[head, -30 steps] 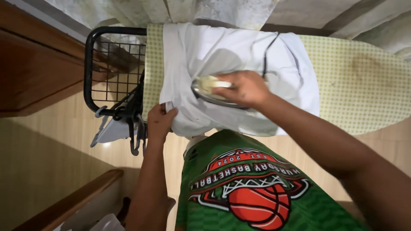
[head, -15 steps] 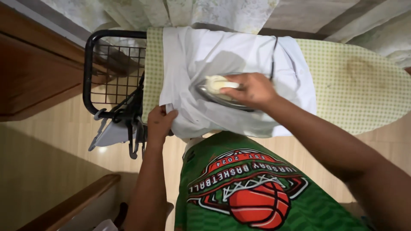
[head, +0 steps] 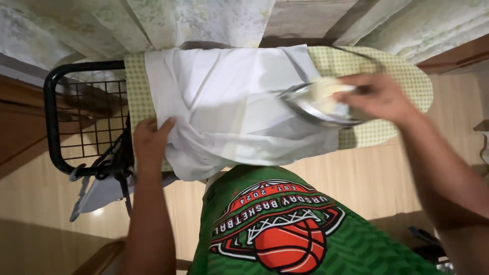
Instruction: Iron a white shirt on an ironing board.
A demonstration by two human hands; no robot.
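Observation:
A white garment [head: 224,102] lies spread over the left part of an ironing board [head: 402,81] with a green dotted cover. My right hand [head: 379,97] grips the pale handle of a clothes iron [head: 318,104], whose shiny soleplate rests at the garment's right edge. My left hand [head: 150,140] presses down on the garment's near left corner, fingers flat on the cloth.
A black wire rack [head: 76,122] is fixed at the board's left end. Pale curtains [head: 204,20] hang behind the board. Brown wooden furniture [head: 20,127] stands at the left over a light wood floor [head: 372,178]. My green printed shirt [head: 285,229] fills the lower middle.
My right hand has slid the iron to the right, from the middle of the garment to its right edge. My left hand stays on the near left corner. The view shifted right.

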